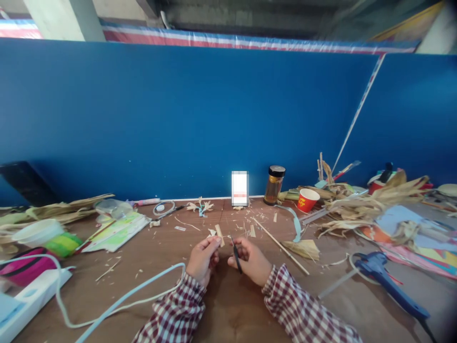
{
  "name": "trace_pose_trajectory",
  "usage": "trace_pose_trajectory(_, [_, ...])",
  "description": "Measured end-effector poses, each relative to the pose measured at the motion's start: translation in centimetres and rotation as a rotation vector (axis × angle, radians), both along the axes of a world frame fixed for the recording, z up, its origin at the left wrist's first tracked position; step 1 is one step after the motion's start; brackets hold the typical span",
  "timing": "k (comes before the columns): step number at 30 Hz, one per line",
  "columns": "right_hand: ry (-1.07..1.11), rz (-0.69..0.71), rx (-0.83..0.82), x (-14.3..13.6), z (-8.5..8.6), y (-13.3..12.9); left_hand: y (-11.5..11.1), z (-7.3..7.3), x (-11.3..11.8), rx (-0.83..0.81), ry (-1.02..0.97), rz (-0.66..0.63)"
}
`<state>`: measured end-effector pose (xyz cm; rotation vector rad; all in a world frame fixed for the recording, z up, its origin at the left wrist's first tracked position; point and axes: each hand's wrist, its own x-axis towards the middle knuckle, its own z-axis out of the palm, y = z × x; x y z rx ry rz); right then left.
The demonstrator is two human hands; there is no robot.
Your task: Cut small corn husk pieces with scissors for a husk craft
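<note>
Tan strip point(219, 233), maroon-white checked sleeves point(174, 312), blue partition point(178, 119)

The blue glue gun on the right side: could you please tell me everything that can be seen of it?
The blue glue gun lies on the brown table, its body and long handle apparently plastic. The handle slants toward the lower right, where a dark cable leaves its end. A pale, translucent stick extends from the body toward the lower left. Neither the left hand nor the right hand touches it. Whether it is hot cannot be seen.
</note>
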<state>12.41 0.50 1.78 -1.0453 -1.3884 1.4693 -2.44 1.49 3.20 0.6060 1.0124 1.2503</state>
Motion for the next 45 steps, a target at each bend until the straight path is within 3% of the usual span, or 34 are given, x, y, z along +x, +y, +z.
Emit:
trace_pose_trajectory(14, [-0.228, 0.153, 0.131, -0.4, -0.3, -1.2, 0.4, 0.4, -0.6, 0.017, -0.143, 0.086])
trace_pose_trajectory(45, [-0.224, 0.141, 0.077, -0.6, -0.1, -1.1, 0.7, -0.3, -0.1, -0.034, -0.098, 0.117])
